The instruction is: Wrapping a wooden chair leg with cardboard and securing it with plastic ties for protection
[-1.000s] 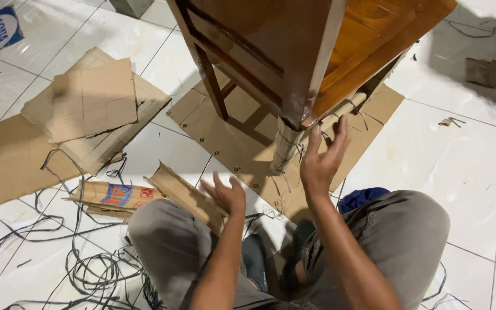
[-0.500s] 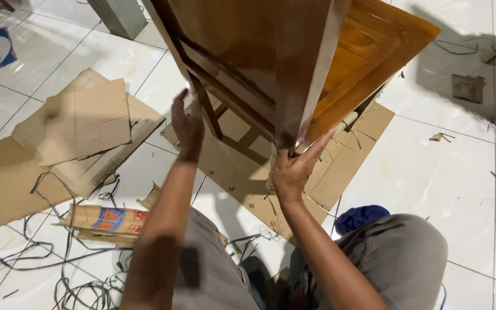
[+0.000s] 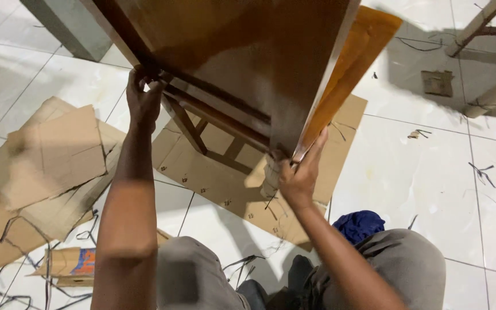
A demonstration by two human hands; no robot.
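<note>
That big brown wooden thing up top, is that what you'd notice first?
Yes: the glossy brown wooden furniture piece fills the top middle. The left hand grips its dark rail, the right hand its near corner. Flattened cardboard lies on the white tiled floor at left.

Flattened cardboard sheets (image 3: 47, 155), black strap offcuts (image 3: 15, 287) and a blue cloth (image 3: 363, 224) lie on white tiles (image 3: 431, 183).

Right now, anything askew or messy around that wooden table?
Yes. The wooden table is tipped off level, gripped by the left hand and right hand. Torn cardboard and loose black strapping litter the floor tiles.
</note>
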